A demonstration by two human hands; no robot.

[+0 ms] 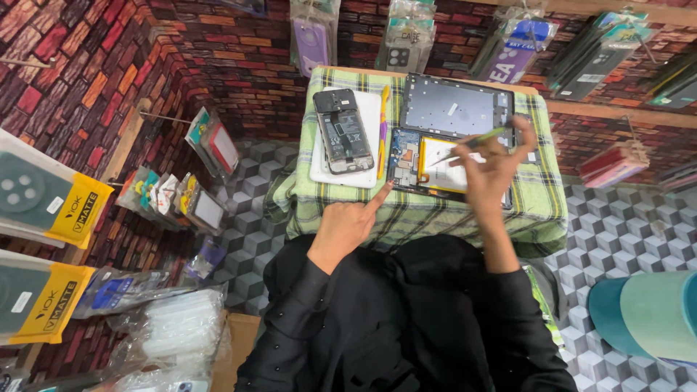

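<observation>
An opened tablet (428, 163) lies on the right half of a small bench (541, 210) covered in green checked cloth, its back off so that the blue circuit board and the pale battery show, and its dark back panel (456, 107) rests just behind it. The right hand (494, 170) hovers over the battery, its grip closed on a thin green tool (475, 141) whose tip points down at the battery. The left hand (347, 226) sits at the near edge of the bench, grip mostly curled and holding nothing, with the forefinger stretched out to the tablet's near left corner. Left of the tablet a yellow pry tool (382, 131) lies lengthwise beside a white tray (370, 145) that carries an opened phone (343, 132). Packaged phone cases (54, 203) hang on the brick-patterned walls around
</observation>
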